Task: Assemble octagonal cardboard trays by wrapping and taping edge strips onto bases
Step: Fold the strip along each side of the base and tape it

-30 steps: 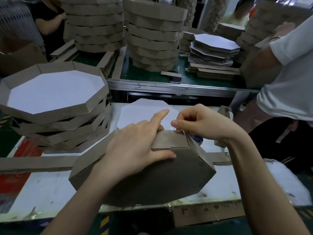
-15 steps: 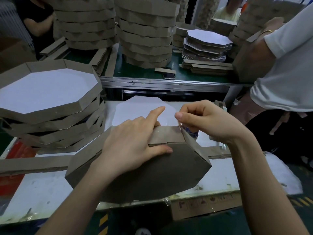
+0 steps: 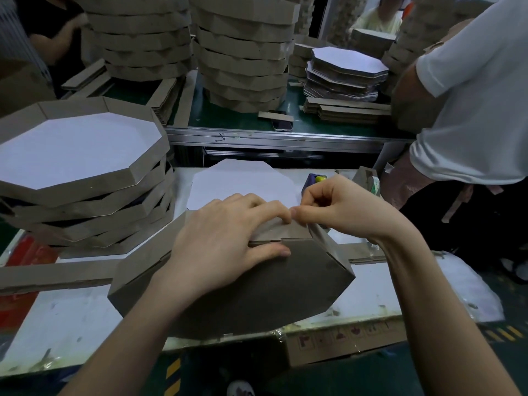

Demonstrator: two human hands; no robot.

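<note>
Your left hand (image 3: 228, 235) presses flat on the tray (image 3: 257, 287); your right hand (image 3: 340, 207) pinches tape (image 3: 273, 229) just above the seam (image 3: 281, 240), nearer it.

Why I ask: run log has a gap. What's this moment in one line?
phase: seam taping | left hand: presses edge strip onto tray | right hand: pinches tape at seam

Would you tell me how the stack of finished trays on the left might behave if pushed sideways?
The stack of finished trays is probably light, being cardboard. Its layers sit skewed with gaps, so they may shift against each other rather than move together. Wide and low, it seems unlikely to topple.
</note>
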